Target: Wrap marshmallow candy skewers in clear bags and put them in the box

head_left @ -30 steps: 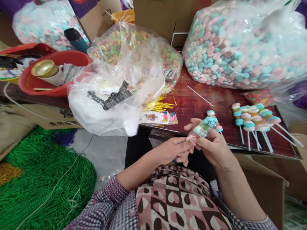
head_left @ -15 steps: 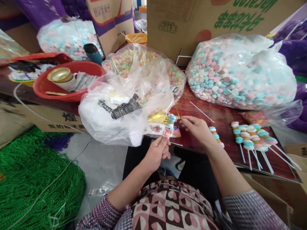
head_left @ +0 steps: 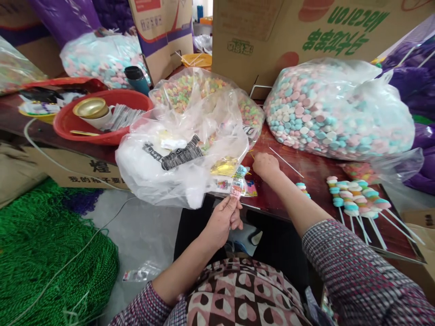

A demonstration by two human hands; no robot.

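Note:
My left hand (head_left: 222, 222) pinches a wrapped candy skewer (head_left: 238, 181) by its lower end and holds it upright at the table's front edge. My right hand (head_left: 265, 165) reaches forward over the dark wooden table (head_left: 316, 170). Its fingers are curled down by the yellow twist ties (head_left: 249, 159) beside a crumpled clear bag (head_left: 183, 154). What those fingers hold is hidden. A bare candy skewer (head_left: 302, 188) lies just right of my right forearm. Several finished candy skewers (head_left: 355, 197) lie in a row further right.
A big clear bag of pastel candy discs (head_left: 336, 108) fills the table's back right. A bag of small coloured candies (head_left: 204, 90) sits behind the crumpled bag. A red basin (head_left: 102, 117) with a gold-lidded cup is at the left. Green beads (head_left: 50, 258) pile on the floor. Cardboard boxes (head_left: 288, 31) stand behind.
My right hand let go of the wrapped skewer and moved forward to the twist ties by the clear bag. My left hand kept the skewer and shifted left.

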